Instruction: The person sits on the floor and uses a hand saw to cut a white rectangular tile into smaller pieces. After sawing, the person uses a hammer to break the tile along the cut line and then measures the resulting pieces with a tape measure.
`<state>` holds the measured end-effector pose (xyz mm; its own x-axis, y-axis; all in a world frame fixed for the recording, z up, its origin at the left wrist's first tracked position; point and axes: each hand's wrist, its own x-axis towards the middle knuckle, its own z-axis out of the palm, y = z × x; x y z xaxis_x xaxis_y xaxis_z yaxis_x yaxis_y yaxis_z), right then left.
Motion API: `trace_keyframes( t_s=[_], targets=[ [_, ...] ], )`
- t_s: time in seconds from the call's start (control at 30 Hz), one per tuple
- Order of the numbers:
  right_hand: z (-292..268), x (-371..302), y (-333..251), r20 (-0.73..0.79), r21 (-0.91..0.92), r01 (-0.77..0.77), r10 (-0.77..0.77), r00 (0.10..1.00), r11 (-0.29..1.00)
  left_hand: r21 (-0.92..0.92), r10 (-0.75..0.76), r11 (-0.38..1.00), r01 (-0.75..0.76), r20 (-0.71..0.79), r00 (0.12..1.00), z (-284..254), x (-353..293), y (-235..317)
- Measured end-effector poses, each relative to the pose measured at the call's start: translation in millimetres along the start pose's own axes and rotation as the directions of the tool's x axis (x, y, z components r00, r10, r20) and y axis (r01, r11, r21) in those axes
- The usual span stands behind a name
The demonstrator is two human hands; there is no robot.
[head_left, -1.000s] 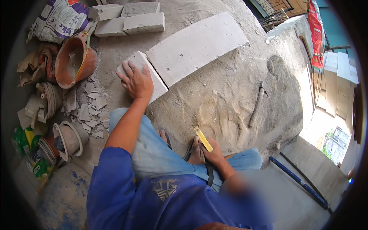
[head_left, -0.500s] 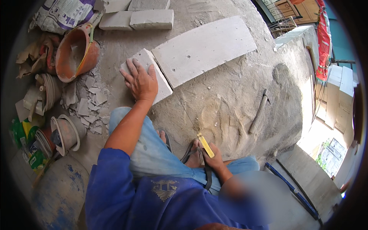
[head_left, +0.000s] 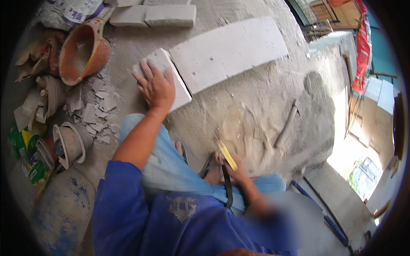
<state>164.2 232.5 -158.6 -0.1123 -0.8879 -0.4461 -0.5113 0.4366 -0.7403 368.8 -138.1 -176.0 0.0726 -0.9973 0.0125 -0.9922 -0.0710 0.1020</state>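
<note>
My left hand (head_left: 156,86) lies with fingers spread on a narrow white lightweight block (head_left: 181,94), pressing on its top. Right beside that piece, across a thin dark gap, lies a long white block (head_left: 230,55). My right hand (head_left: 238,168) is closed round the yellow handle (head_left: 227,155) of what looks like a handsaw, low in front of my shin. Its blade shows edge-on as a thin line running up to the near end of the gap. A dark strap (head_left: 227,187) hangs below my right hand.
A hammer (head_left: 287,123) lies on the sandy floor at right. At left are an orange bucket (head_left: 77,55), broken shards (head_left: 100,106) and a pale bucket (head_left: 68,143). More white blocks (head_left: 171,16) stand at the back. A blue long tool (head_left: 335,228) lies at lower right.
The saw handle and my right hand have shifted slightly, and the blade's line sits at a slightly different angle. My left hand stays on the narrow block. The whole view has moved a little.
</note>
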Motion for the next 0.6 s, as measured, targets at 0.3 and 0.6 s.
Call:
trace_keyframes(
  t_s=[0.3, 0.6],
  targets=[
    [10, 43, -34, 0.051, 0.032, -0.143, 0.141, 0.989, 0.989, -0.031, -0.004, 0.999, 0.004, 0.000, 1.000, -3, 1, -4],
    [6, 75, -53, 0.074, 0.195, -0.263, 0.253, 0.965, 0.945, -0.028, -0.004, 1.000, 0.005, 0.040, 0.999, -2, -17, -5]
  ],
)
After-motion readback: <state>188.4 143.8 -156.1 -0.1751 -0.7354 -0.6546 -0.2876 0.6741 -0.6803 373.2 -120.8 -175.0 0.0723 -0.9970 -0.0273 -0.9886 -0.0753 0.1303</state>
